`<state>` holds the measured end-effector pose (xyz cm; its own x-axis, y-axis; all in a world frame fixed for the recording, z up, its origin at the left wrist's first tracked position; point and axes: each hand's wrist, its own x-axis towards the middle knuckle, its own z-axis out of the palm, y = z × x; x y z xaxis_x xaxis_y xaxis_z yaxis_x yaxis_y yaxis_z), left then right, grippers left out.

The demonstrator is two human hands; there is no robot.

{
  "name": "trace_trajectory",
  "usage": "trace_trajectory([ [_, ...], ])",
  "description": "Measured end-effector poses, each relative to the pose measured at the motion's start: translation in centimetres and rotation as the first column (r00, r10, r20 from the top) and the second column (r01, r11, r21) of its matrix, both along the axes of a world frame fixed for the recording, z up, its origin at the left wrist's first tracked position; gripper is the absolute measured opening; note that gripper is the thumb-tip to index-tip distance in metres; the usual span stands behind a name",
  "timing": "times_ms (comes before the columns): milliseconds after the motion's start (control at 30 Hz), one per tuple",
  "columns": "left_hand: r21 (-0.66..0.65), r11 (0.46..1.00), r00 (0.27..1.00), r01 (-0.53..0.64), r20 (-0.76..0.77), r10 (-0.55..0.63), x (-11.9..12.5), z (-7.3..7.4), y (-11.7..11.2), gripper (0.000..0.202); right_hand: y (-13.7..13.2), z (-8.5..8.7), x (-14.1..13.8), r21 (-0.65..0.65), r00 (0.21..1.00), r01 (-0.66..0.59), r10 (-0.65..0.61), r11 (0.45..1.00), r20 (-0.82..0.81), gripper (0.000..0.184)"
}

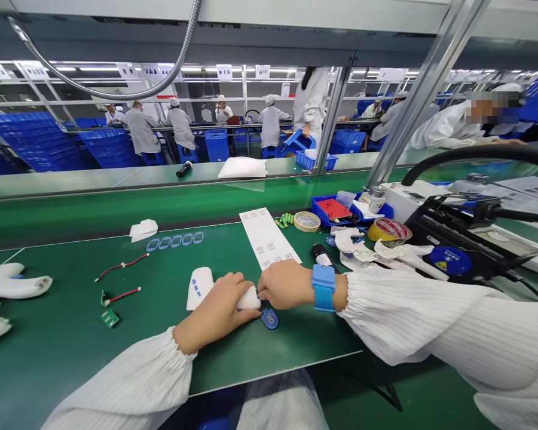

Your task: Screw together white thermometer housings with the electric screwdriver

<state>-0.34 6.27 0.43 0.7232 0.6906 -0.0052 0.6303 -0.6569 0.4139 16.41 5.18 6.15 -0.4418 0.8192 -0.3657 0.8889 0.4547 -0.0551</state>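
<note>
Table: green assembly table (269,352)
Left grip: left hand (215,313), closed on white plastic casing (250,298)
Right grip: right hand (284,285), closed on the casing's end
Beside: blue oval part (269,318)

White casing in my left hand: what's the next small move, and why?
I'd probably keep the white casing gripped in the left hand and press its tip gently with the right hand, since the right fingers already meet it there. The blue oval part lies just beside it, untouched, so it can likely wait.
</note>
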Motion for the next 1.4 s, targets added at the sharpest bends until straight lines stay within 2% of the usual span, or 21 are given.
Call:
trace_trajectory([
  [233, 0.008, 1.000, 1.000, -0.016, 0.017, 0.016, 0.4, -0.1, -0.1, 0.029, 0.9, 0.4, -1.2, 0.005, 0.999, -0.033, 0.033, 0.999, 0.006, 0.017],
  [367, 0.008, 0.998, 0.995, -0.066, 0.071, 0.065, -0.7, 0.7, 0.3, 0.026, 1.0, -0.1, 1.6, 0.002, 0.994, -0.029, 0.029, 1.000, -0.103, 0.019],
  [433, 0.000, 0.987, 0.973, -0.162, 0.168, 0.160, -2.0, 1.9, 0.5, 0.027, 0.6, -0.7, 3.8, 0.021, 0.987, -0.002, 0.005, 1.000, -0.160, 0.023],
  [467, -0.045, 0.968, 0.929, -0.247, 0.274, 0.250, -2.7, 2.7, 0.6, 0.028, 0.3, -1.1, 4.7, 0.052, 0.985, 0.029, -0.019, 0.998, -0.174, 0.025],
  [500, -0.137, 0.932, 0.837, -0.336, 0.411, 0.362, -3.3, 3.6, 0.7, 0.030, -0.1, -1.4, 5.4, 0.097, 0.983, 0.069, -0.051, 0.993, -0.179, 0.025],
  [533, -0.275, 0.877, 0.680, -0.394, 0.554, 0.480, -3.8, 4.4, 0.6, 0.031, -0.5, -1.8, 5.9, 0.151, 0.980, 0.112, -0.084, 0.982, -0.181, 0.025],
  [567, -0.432, 0.812, 0.467, -0.393, 0.667, 0.581, -4.1, 5.2, 0.6, 0.030, -0.9, -2.1, 5.9, 0.202, 0.977, 0.145, -0.109, 0.969, -0.181, 0.029],
  [633, -0.666, 0.707, 0.026, -0.237, 0.723, 0.690, -4.0, 6.5, 0.5, 0.024, -1.6, -2.5, 5.1, 0.289, 0.968, 0.130, -0.059, 0.948, -0.242, 0.056],
  [667, -0.726, 0.676, -0.140, -0.130, 0.688, 0.712, -3.6, 6.8, 0.5, 0.025, -1.8, -2.6, 4.3, 0.328, 0.951, 0.078, 0.028, 0.941, -0.308, 0.072],
  [700, -0.761, 0.648, -0.255, -0.027, 0.632, 0.732, -3.0, 7.0, 0.5, 0.029, -1.9, -2.6, 3.3, 0.371, 0.912, 0.011, 0.143, 0.928, -0.385, 0.083],
  [733, -0.787, 0.614, -0.319, 0.064, 0.567, 0.759, -2.4, 7.0, 0.5, 0.032, -1.8, -2.7, 2.4, 0.417, 0.847, -0.052, 0.261, 0.907, -0.462, 0.084],
  [800, -0.825, 0.529, -0.334, 0.198, 0.450, 0.828, -1.4, 6.3, 0.7, 0.038, -1.2, -2.7, 0.8, 0.487, 0.687, -0.127, 0.431, 0.864, -0.585, 0.067],
  [833, -0.837, 0.493, -0.318, 0.236, 0.413, 0.854, -1.2, 5.8, 0.7, 0.040, -0.7, -2.6, 0.3, 0.491, 0.631, -0.125, 0.451, 0.862, -0.631, 0.058],
  [900, -0.862, 0.443, -0.286, 0.247, 0.372, 0.883, -1.3, 4.4, 0.8, 0.042, 0.4, -2.0, 0.0, 0.408, 0.591, -0.061, 0.362, 0.911, -0.721, 0.049],
  [967, -0.887, 0.421, -0.290, 0.189, 0.359, 0.887, -2.1, 2.7, 0.6, 0.039, 1.7, -1.0, 0.5, 0.288, 0.628, 0.044, 0.198, 0.957, -0.753, 0.053],
  [1033, -0.909, 0.402, -0.318, 0.111, 0.351, 0.881, -3.1, 1.1, 0.4, 0.031, 2.9, 0.4, 1.3, 0.249, 0.684, 0.143, 0.086, 0.958, -0.724, 0.057],
  [1167, -0.919, 0.392, -0.356, 0.051, 0.350, 0.867, -4.3, -0.8, -0.1, 0.024, 4.6, 2.0, 2.1, 0.405, 0.655, 0.337, 0.097, 0.850, -0.749, 0.055],
  [1233, -0.912, 0.406, -0.352, 0.066, 0.359, 0.864, -4.5, -1.0, -0.2, 0.025, 5.1, 2.0, 1.9, 0.456, 0.726, 0.323, 0.092, 0.830, -0.682, 0.056],
  [1300, -0.899, 0.428, -0.346, 0.091, 0.375, 0.860, -4.5, -0.9, -0.2, 0.024, 5.4, 2.0, 1.6, 0.443, 0.837, 0.205, 0.078, 0.873, -0.542, 0.054],
  [1333, -0.893, 0.438, -0.344, 0.103, 0.381, 0.858, -4.6, -0.9, -0.2, 0.024, 5.4, 2.1, 1.5, 0.424, 0.861, 0.168, 0.077, 0.890, -0.504, 0.052],
  [1400, -0.884, 0.451, -0.339, 0.125, 0.389, 0.857, -4.7, -0.9, -0.2, 0.024, 5.4, 2.2, 1.3, 0.433, 0.842, 0.210, 0.063, 0.877, -0.536, 0.048],
])
